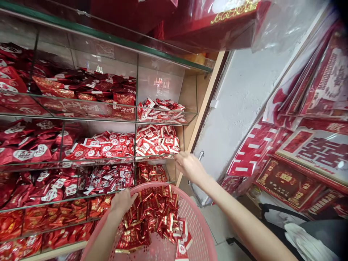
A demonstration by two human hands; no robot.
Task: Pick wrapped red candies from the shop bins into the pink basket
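My left hand point(122, 203) lies over the left rim of a pink plastic basket point(199, 217), thumb on the inner side and fingers curled round it. Inside the basket is a pile of shiny red and gold sachets point(152, 206), with a few red and white packets point(182, 237) at its right. My right hand point(190, 166) is closed at the right end of a glass shelf compartment, beside a heap of red and white packets point(157, 140). What its fingers hold, if anything, is hidden.
Glass shelves point(108, 117) divided into compartments hold several heaps of red packets. Large red boxes point(206, 25) sit overhead. A pale wall point(231, 108) stands right of the shelf, beside hanging red decorations point(252, 145). A dark chair point(320, 235) bears a white cloth point(304, 241).
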